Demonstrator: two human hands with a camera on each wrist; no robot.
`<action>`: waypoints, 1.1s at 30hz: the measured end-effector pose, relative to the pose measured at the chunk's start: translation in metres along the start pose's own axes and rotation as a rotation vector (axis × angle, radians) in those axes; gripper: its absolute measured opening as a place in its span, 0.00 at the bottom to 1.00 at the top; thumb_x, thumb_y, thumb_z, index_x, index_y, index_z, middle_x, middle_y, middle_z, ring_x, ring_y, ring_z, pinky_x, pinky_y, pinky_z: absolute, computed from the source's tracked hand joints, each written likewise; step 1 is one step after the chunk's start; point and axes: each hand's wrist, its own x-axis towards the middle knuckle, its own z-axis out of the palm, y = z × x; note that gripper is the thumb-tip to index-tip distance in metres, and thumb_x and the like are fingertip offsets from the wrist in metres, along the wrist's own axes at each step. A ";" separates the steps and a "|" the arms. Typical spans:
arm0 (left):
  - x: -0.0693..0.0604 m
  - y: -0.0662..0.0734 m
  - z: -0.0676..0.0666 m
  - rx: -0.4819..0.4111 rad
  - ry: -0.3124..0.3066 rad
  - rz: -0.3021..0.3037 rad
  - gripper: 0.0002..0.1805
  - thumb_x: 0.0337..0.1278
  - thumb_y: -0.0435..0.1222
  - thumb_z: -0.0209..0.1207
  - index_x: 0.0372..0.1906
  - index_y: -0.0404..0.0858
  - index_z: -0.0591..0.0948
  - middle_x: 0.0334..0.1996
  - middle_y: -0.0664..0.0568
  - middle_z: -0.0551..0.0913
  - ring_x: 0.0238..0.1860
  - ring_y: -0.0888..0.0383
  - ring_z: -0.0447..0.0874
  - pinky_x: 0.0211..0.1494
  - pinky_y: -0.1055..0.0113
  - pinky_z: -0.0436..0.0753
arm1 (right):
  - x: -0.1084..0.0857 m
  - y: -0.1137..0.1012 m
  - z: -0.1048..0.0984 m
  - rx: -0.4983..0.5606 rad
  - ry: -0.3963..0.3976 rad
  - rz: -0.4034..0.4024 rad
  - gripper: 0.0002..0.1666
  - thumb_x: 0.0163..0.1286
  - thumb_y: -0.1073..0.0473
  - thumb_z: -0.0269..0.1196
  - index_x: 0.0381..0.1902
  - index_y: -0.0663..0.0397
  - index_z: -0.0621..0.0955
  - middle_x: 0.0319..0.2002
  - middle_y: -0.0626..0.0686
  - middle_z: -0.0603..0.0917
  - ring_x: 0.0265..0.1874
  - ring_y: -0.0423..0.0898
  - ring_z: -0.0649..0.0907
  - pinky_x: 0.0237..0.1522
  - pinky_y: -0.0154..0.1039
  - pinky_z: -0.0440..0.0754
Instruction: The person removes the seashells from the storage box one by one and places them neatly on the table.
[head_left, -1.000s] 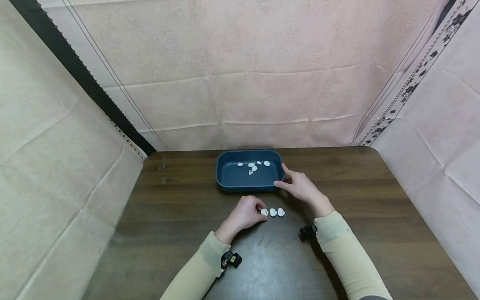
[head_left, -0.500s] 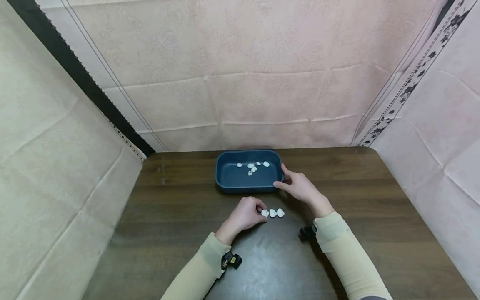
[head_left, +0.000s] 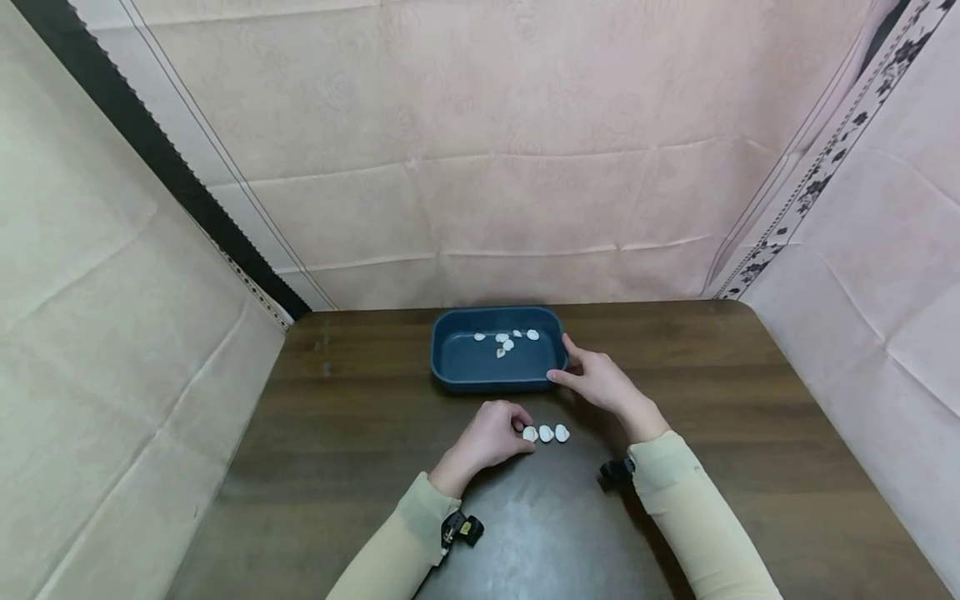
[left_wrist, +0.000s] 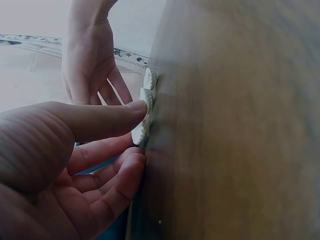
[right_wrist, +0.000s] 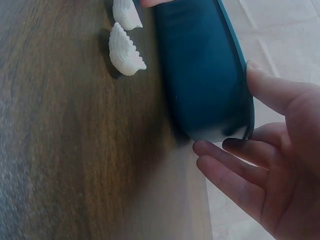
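Shells, three in a short row, lie on the bench in the head view, near a blue tray with six more inside. The left hand pinches the leftmost shell in a narrow grip; this looks like lining it up, and the next move likely calls for a gentle release that spares its neighbours.

In the left wrist view, the thumb presses that chalky, scalloped shell just over the wood grain.

In the right wrist view, the right hand grips the tray's smooth, rounded end, fingers partly spread, near two ribbed, tooth-edged shells.
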 end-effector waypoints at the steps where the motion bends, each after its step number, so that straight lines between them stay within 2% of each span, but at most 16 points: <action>1: 0.000 0.000 0.000 -0.002 -0.002 0.001 0.14 0.50 0.37 0.82 0.41 0.39 0.91 0.32 0.55 0.86 0.33 0.63 0.78 0.41 0.68 0.80 | 0.000 0.000 0.000 0.000 0.000 0.000 0.56 0.77 0.37 0.66 0.87 0.51 0.53 0.76 0.65 0.72 0.73 0.62 0.75 0.70 0.64 0.73; 15: 0.002 -0.001 -0.001 0.005 -0.009 0.001 0.13 0.50 0.37 0.82 0.40 0.40 0.92 0.30 0.56 0.85 0.33 0.63 0.77 0.40 0.68 0.79 | 0.000 -0.001 -0.001 -0.001 -0.010 0.000 0.57 0.76 0.34 0.65 0.88 0.50 0.52 0.77 0.65 0.71 0.72 0.62 0.77 0.69 0.63 0.75; 21: 0.001 -0.001 0.002 -0.015 0.000 -0.034 0.14 0.49 0.39 0.83 0.38 0.40 0.91 0.29 0.57 0.84 0.32 0.63 0.77 0.39 0.68 0.79 | 0.000 -0.001 0.000 0.004 -0.008 -0.001 0.56 0.77 0.35 0.65 0.88 0.51 0.52 0.76 0.65 0.72 0.71 0.62 0.77 0.69 0.64 0.75; 28: 0.001 0.000 0.002 -0.004 -0.003 -0.065 0.17 0.50 0.42 0.83 0.41 0.40 0.91 0.31 0.57 0.84 0.33 0.62 0.78 0.40 0.67 0.80 | 0.000 -0.002 0.000 -0.001 0.000 -0.005 0.54 0.78 0.39 0.66 0.87 0.52 0.53 0.76 0.66 0.72 0.71 0.62 0.77 0.68 0.64 0.75; 33: 0.000 0.000 0.002 0.004 -0.006 -0.048 0.16 0.49 0.40 0.83 0.41 0.40 0.90 0.31 0.57 0.83 0.33 0.62 0.77 0.40 0.67 0.79 | -0.001 -0.001 0.000 -0.001 0.000 -0.001 0.55 0.77 0.37 0.66 0.87 0.52 0.53 0.76 0.66 0.72 0.71 0.63 0.77 0.68 0.64 0.75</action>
